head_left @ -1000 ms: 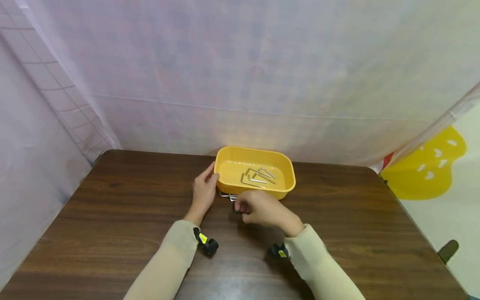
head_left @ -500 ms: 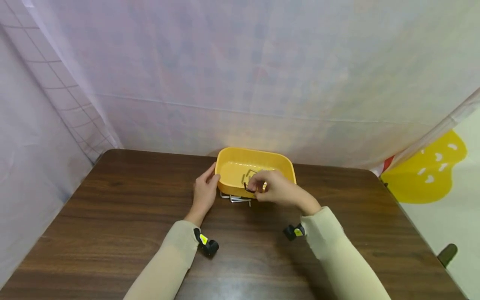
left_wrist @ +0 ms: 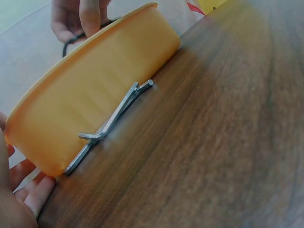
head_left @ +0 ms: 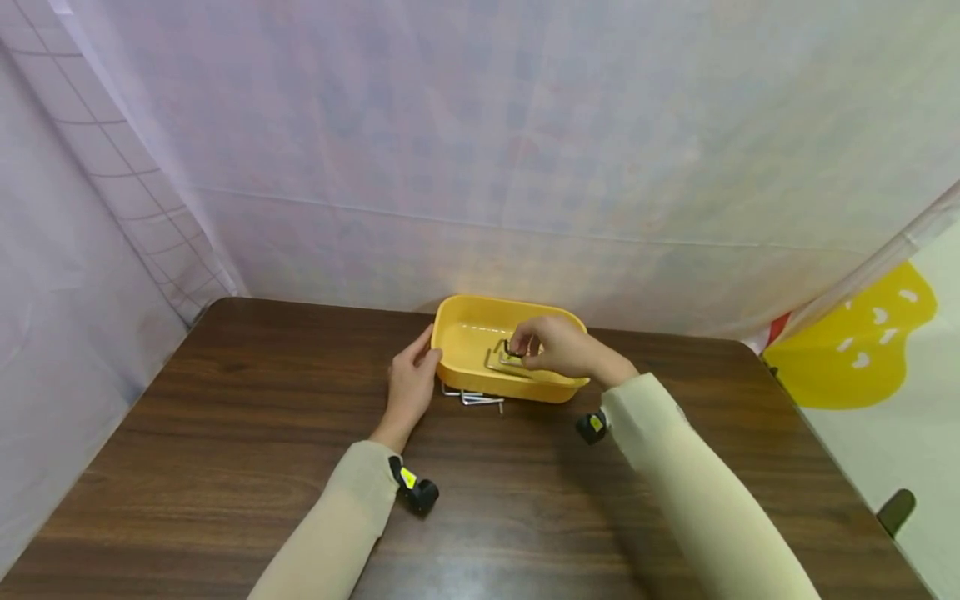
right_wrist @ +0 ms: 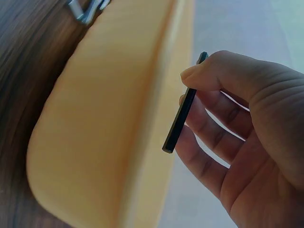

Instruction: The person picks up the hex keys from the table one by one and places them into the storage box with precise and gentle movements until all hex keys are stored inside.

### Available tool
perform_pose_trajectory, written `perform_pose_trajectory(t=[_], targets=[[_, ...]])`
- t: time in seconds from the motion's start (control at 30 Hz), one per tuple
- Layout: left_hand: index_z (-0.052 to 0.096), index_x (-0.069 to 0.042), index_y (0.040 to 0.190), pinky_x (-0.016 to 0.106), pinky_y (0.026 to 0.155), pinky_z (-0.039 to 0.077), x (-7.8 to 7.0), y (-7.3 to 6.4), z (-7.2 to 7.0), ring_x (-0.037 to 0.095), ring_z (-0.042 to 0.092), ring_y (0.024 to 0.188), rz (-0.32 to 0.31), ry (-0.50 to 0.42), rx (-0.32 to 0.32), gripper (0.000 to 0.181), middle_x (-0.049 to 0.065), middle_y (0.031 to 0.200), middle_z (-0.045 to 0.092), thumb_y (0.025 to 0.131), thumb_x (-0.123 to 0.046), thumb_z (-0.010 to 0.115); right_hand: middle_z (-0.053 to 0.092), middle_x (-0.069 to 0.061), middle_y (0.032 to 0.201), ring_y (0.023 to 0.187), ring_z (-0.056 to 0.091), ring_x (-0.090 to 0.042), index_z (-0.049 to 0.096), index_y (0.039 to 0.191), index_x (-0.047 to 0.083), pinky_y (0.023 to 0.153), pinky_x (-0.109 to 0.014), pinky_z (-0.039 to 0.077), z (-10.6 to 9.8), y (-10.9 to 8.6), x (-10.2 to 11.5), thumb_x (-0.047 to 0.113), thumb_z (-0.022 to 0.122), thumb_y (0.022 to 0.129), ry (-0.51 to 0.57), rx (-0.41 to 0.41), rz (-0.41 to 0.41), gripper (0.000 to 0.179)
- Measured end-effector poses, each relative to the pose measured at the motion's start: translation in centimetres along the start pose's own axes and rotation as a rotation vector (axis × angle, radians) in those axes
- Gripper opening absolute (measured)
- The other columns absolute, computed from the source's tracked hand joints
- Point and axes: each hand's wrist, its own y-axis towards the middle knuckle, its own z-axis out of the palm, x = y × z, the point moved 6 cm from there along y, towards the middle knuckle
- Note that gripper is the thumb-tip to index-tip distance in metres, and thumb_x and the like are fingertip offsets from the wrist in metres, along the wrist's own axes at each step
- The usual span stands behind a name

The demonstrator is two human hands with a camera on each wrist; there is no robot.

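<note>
A yellow plastic bin (head_left: 474,382) stands at the far edge of the table. My left hand (head_left: 411,382) holds it at its left end, thumb at the rim and fingers along the outer wall. Over the bin's inside, my right hand (head_left: 564,348) pinches a black hex key (right_wrist: 180,121) between thumb and fingers. Its bent end shows past the bin's rim in the left wrist view. Several metal hex keys (head_left: 489,363) lie in the bin, partly hidden by the right hand. Silver hex keys (left_wrist: 115,112) lie on the table against the bin's near wall.
The brown wooden table (head_left: 247,433) reaches toward me and to both sides. A pale curtain (head_left: 465,150) hangs right behind the bin. Off the table's right side is a yellow shape with white marks (head_left: 855,358).
My right hand has lifted the black hex key from the table in front of the bin and carried it over the rim. The left hand stays on the bin.
</note>
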Motion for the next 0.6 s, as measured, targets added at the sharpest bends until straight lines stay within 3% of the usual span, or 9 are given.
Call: perform_pose_trajectory(t=[0.37, 0.6], targets=[[0.063, -0.016, 0.139, 0.039, 0.1, 0.055, 0.1, 0.1, -0.4, 0.023, 0.068, 0.117, 0.012, 0.002, -0.008, 0.046, 0.01, 0.136, 0.066, 0.093, -0.017, 0.061, 0.074, -0.005, 0.091, 0.084, 0.066, -0.017, 0.074, 0.094, 0.007, 0.079, -0.034, 0.057, 2.5, 2.5, -2.2, 0.003, 0.072, 0.084, 0.016, 0.037, 0.011, 0.011], [0.063, -0.017, 0.139, 0.039, 0.099, 0.056, 0.1, 0.2, -0.4, 0.022, 0.068, 0.115, -0.002, -0.001, 0.003, 0.047, 0.009, 0.136, 0.067, 0.093, -0.018, 0.062, 0.074, -0.005, 0.09, 0.084, 0.065, -0.016, 0.074, 0.092, 0.007, 0.078, -0.032, 0.056, 3.7, 3.2, -3.0, 0.001, 0.074, 0.081, 0.021, 0.075, 0.065, 0.012]])
